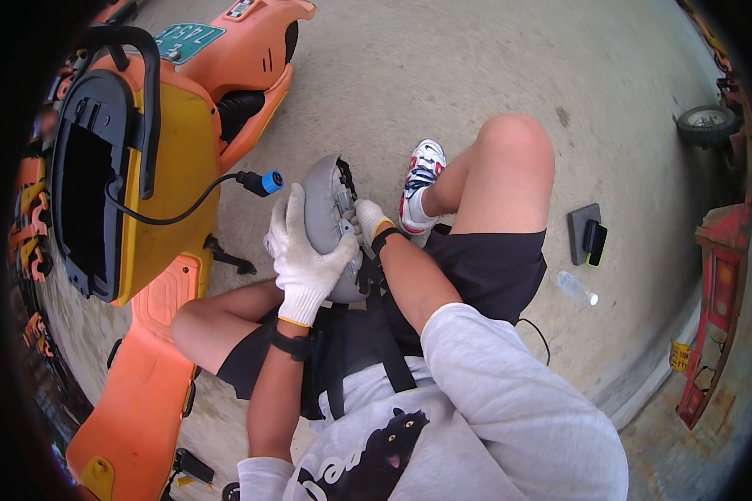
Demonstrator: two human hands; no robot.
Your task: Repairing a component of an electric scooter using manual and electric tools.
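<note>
A grey padded scooter seat (319, 204) stands on edge between my bent legs, its underside turned to the right. My left hand (301, 259), in a white knit glove, grips the seat with fingers along the padded side and thumb on the underside. My right hand (369, 220), gloved too, has curled fingers at the metal bracket (345, 200) on the underside; whether a small part is in them is hidden. Left of the seat, a black cable with a blue connector (272, 182) hangs out of the open compartment (88, 213) of an orange and yellow scooter (175, 184).
On the concrete to my right lie a dark grey block (581, 230) with a black and lime-edged device (596, 244) against it, and a clear plastic bottle (576, 286). A wheel (708, 125) and a red vehicle frame (718, 259) line the right edge. More orange scooters (35, 217) stand far left.
</note>
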